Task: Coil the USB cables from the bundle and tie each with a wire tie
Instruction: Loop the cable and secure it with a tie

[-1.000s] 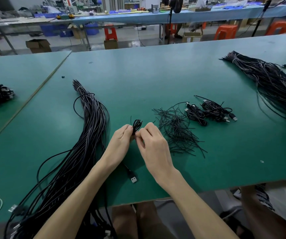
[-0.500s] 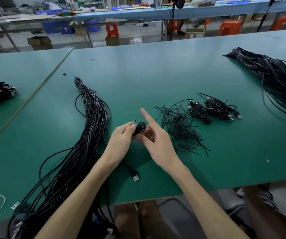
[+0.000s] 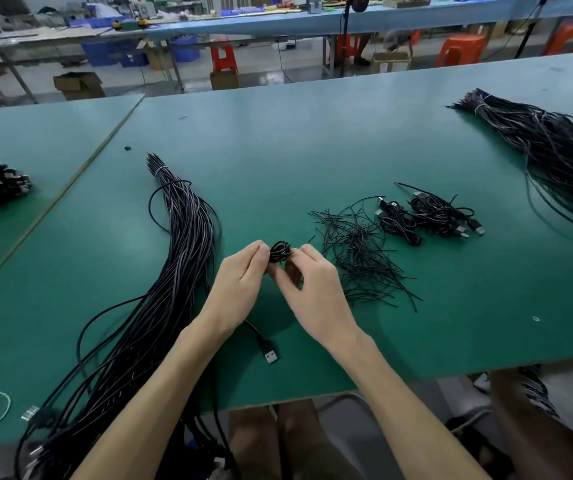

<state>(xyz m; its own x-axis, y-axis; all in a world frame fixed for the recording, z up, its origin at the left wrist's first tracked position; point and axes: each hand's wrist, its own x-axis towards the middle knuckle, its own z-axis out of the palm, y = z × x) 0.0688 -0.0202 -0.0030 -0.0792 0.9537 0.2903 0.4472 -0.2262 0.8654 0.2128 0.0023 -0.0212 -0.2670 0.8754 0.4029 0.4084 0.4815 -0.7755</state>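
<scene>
On the green table (image 3: pixel 312 140), the long cable bundle (image 3: pixel 174 271) lies at the left. Just right of it, the left grip (image 3: pixel 240 275) pinches a small coiled cable (image 3: pixel 280 251) over the near middle, and its USB plug (image 3: pixel 270 355) trails nearer. The right grip (image 3: pixel 316 292) pinches the coil's other side. Loose wire ties (image 3: pixel 357 258) and tied coils (image 3: pixel 427 216) lie further right.

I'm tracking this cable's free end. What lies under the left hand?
A black lead emerges from beneath the left hand and ends in a USB plug on the green table. Its run up to the coil is hidden by the palm.
</scene>
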